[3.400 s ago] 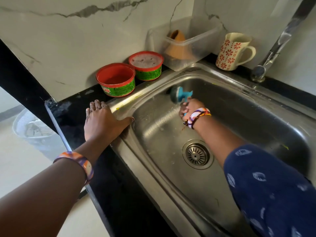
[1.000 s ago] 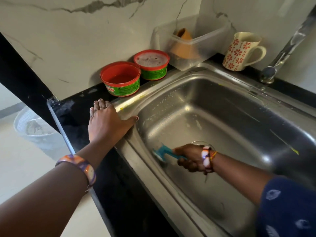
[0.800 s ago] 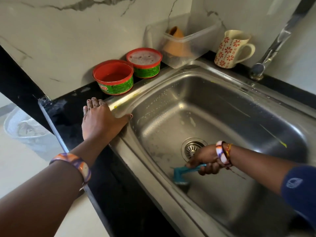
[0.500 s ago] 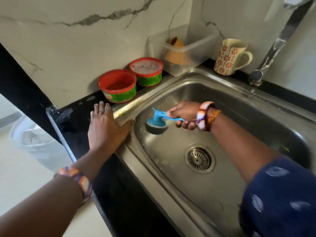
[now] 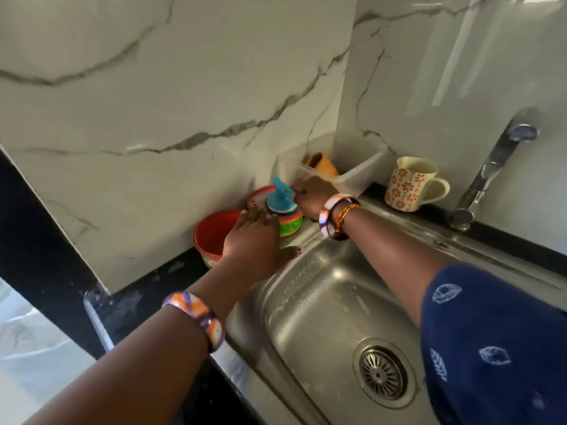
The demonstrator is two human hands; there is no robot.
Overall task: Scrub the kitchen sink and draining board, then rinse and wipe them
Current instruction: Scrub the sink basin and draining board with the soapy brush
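Two hands up at the far left corner of the sink point(image 5: 322, 302), both at the soap tub point(image 5: 287, 223). Right hand point(image 5: 313, 196) gripping the handle of the blue scrubbing brush point(image 5: 280, 202), with its head pressed down into the open tub, probably to load more paste for the scrubbing. Left hand point(image 5: 254, 243) laid flat with straight fingers against the tub's near side, thumb out on the sink rim, apparently to brace the tub against the brush's push. Just left of it, the red lid point(image 5: 211, 237), upturned on the black counter point(image 5: 147, 296). Behind, a clear plastic box point(image 5: 352, 176), a flowered mug point(image 5: 411, 184) and the tap point(image 5: 491, 170). Basin soap-streaked, not yet rinsed.
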